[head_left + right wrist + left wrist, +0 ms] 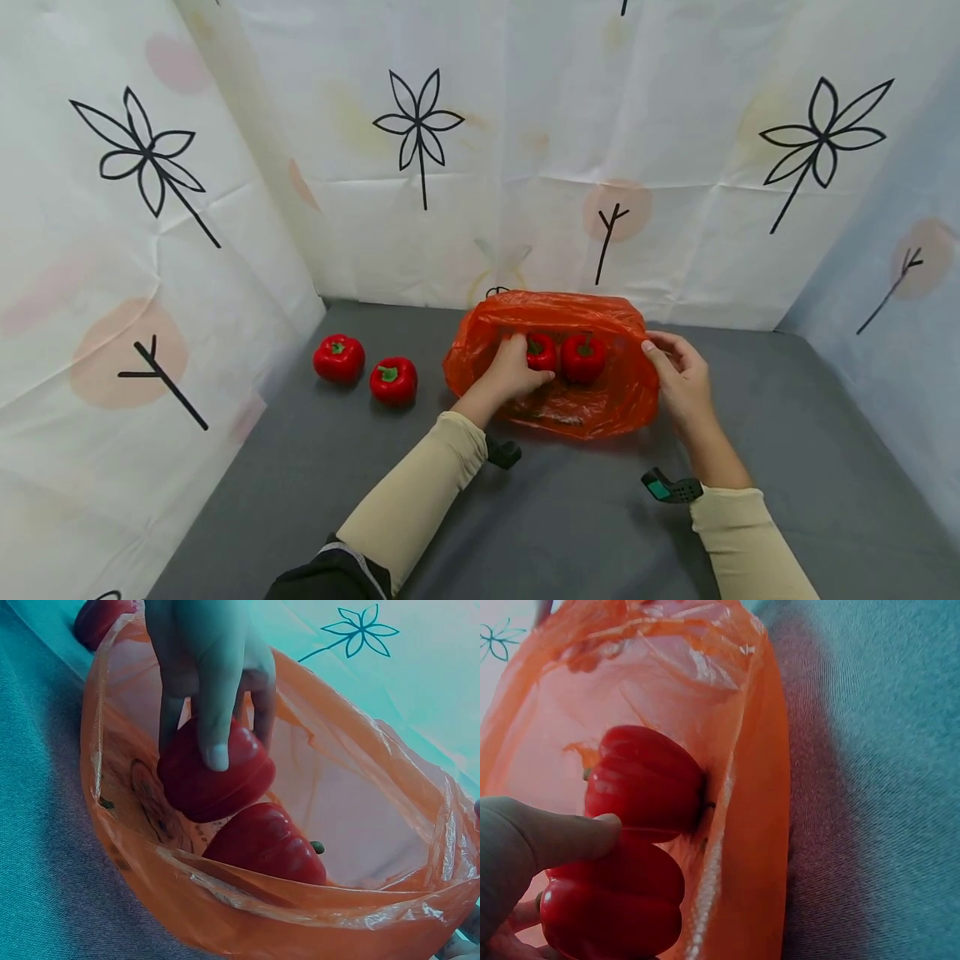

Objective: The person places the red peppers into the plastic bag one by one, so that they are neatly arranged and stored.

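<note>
An orange plastic bag (577,417) lies with its mouth spread wide on the grey table. Inside it, my left hand (512,367) grips a red bell pepper (542,353), thumb on one side and fingers on the other. Right beside that one a second red bell pepper (582,358) rests in the bag; the right wrist view shows the held pepper (217,769) close over the resting pepper (266,844). My right hand (678,375) pinches the bag's right rim between thumb and fingers.
Two more red bell peppers, one farther back (339,359) and one nearer (393,382), stand on the table (300,500) left of the bag. Patterned white cloth (525,150) walls the table at the back and both sides.
</note>
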Tool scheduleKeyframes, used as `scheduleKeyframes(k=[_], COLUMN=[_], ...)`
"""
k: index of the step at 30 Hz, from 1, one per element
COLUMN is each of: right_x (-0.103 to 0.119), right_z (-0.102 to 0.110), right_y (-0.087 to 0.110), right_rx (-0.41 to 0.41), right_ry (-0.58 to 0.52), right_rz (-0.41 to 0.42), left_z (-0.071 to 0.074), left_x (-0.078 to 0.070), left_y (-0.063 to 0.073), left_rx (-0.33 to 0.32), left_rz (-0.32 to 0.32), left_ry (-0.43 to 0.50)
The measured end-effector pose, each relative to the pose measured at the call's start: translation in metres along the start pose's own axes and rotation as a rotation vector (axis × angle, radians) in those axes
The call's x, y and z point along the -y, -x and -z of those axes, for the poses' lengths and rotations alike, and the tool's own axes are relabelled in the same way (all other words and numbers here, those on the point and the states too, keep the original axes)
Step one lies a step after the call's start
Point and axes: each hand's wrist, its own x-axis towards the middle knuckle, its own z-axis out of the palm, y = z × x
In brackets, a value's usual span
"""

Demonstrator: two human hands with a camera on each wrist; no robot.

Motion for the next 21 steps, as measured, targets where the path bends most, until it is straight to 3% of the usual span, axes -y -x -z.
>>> scheduleKeyframes(k=[7, 14, 21], right_x=[0.001, -0.002, 0.0], right_z=[0.001, 0.001, 0.002], right_y=[-0.001, 0.003, 0.0], right_rx=[-0.006, 0.002, -0.007], right_ry=[0.004, 0.033, 0.012], right_rz=[-0.011, -0.048, -0.026], left_z=[-0.003, -0.008, -0.006], left_x=[0.002, 0.009, 0.006], left_y=[-0.011, -0.012, -0.017], left_rx=[-0.016, -0.012, -0.015], left_rz=[-0.004, 0.032, 0.008], left_ry=[0.042, 0.069, 0.072])
